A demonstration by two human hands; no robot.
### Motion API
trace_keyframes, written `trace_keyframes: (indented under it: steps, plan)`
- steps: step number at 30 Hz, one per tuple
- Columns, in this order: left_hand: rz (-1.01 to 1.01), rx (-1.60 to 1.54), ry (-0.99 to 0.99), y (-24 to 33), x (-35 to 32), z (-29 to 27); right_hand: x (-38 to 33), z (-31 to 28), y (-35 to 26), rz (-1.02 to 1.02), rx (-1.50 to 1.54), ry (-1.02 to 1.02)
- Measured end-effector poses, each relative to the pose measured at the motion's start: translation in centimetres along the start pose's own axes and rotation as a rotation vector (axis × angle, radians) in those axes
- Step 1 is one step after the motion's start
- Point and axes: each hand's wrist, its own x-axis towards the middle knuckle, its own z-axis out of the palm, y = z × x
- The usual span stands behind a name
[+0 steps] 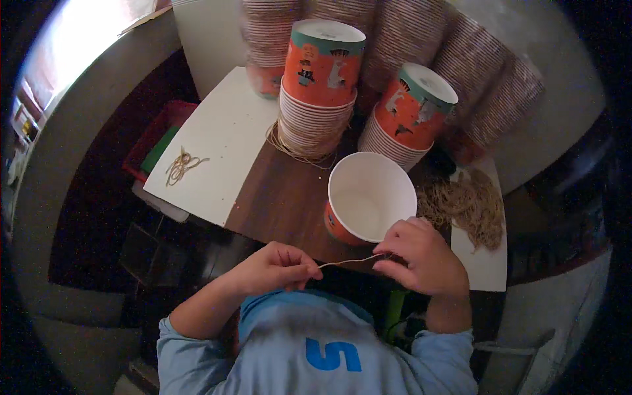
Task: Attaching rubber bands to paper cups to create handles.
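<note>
A thin tan string (352,261) runs nearly level between my two hands, just in front of the table's near edge. My left hand (280,266) pinches one end of it between thumb and fingertips. At the other end, my right hand (424,257) has its fingers curled round the string, near the lower right rim of a paper bucket. This white-lined, orange bucket (337,227) stands with its mouth up at the front of the table, with nothing seen inside it. Exactly how the right fingertips grip is partly hidden.
Behind the bucket rise two upside-down stacks of orange paper buckets, one left (322,72) and one right (411,112). Loose string loops round the left stack's base. A tangled string heap (471,204) lies right, a small bundle (181,166) left. Tall wrapped stacks (408,33) line the back.
</note>
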Motion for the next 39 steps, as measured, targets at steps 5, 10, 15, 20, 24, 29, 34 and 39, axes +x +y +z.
trace_keyframes:
  steps: [5, 10, 15, 20, 24, 29, 34, 39]
  plan:
    - [0.201, 0.218, -0.012, 2.1, -0.1, 1.7, 1.1, 1.6, -3.0, -0.213, 0.237, 0.094]
    - [0.213, 0.249, 0.009, 4.0, 0.5, 2.7, 2.1, 5.6, -2.6, -0.182, 0.404, 0.1]
    - [0.094, 0.099, 0.047, 3.5, 0.7, 2.1, 2.1, 6.0, -2.0, -0.149, 0.319, 0.243]
    - [0.075, -0.162, 0.02, 2.6, 1.4, 1.5, 2.3, 6.1, -1.4, -0.192, 0.225, 0.367]
    - [0.089, -0.097, 0.041, 2.4, 1.4, 1.4, 2.1, 5.9, -1.0, -0.192, 0.238, 0.36]
    - [0.161, 0.019, 0.096, 2.1, 1.5, 1.7, 1.9, 6.2, -0.8, -0.207, 0.258, 0.337]
    - [0.293, 0.2, 0.193, 2.5, 1.4, 1.9, 2.3, 5.9, -0.9, -0.218, 0.237, 0.359]
    - [0.472, 0.386, 0.279, 3.7, 1.5, 2.7, 2.6, 4.8, -0.8, -0.247, 0.125, 0.351]
